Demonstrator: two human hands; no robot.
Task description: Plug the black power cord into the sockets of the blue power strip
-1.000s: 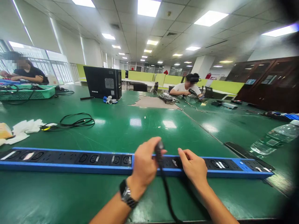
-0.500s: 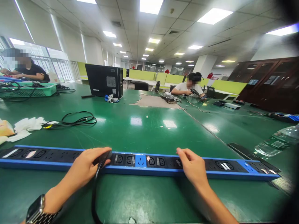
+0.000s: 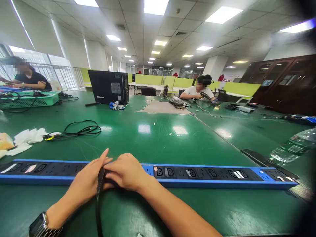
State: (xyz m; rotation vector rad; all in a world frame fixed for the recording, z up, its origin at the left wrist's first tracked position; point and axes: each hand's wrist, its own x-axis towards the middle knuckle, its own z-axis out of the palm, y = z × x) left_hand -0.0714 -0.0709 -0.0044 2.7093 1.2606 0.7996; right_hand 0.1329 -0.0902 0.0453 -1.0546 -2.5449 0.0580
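Note:
A long blue and black power strip (image 3: 209, 173) with several sockets lies across the green table (image 3: 148, 138) in front of me. My left hand (image 3: 86, 179) is closed round a black plug (image 3: 100, 174) at the strip, and its black cable (image 3: 98, 210) runs down toward me. My right hand (image 3: 125, 171) lies over the strip right beside the left hand, its fingers curled on the same spot. A watch sits on my left wrist.
A coiled black cable (image 3: 79, 129) and white tissues (image 3: 27, 136) lie at the left. A black computer case (image 3: 108, 87) stands further back. A plastic water bottle (image 3: 293, 146) lies at the right. A green basket (image 3: 29, 98) is far left. Two other people sit at the table.
My left hand carried the plug leftward along the strip. My right hand then moved left from the strip's middle to join it over the plug.

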